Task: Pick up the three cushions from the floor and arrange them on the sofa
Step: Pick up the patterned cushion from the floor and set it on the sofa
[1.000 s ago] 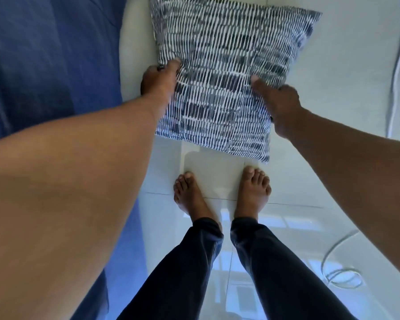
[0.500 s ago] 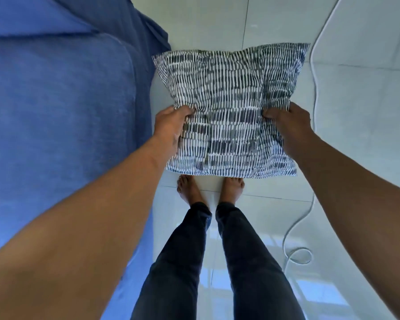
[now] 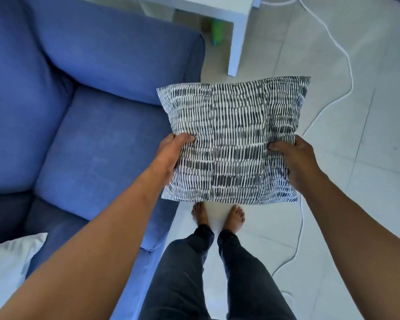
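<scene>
Cushion (image 3: 231, 139), striped grey/white, is off the floor and held out in front of us, over the tiles and just right of the blue sofa (image 3: 97, 144). Left hand (image 3: 169, 155) has its left edge, right hand (image 3: 293, 162) the right edge; on each, the thumb lies on the top face, pressed into the fabric, with the fingers wrapped under and out of view, so we can't tell their spread. Fabric puckers at both thumbs: we judge it soft, light, loosely filled, nothing fragile. It sags a little between the hands, so the grip on two opposite edges near the middle looks right; a one-corner hold would probably let it flop. Woven cover looks grippy, low slip risk. Sofa seat at left is bare; a white cushion (image 3: 7, 266) shows at the near left corner, on the sofa. Next move, we reckon: swing left and set it against the backrest. White cable (image 3: 342, 54) runs along the floor on the right, a possible trip hazard. White table (image 3: 236, 26) stands far side.
</scene>
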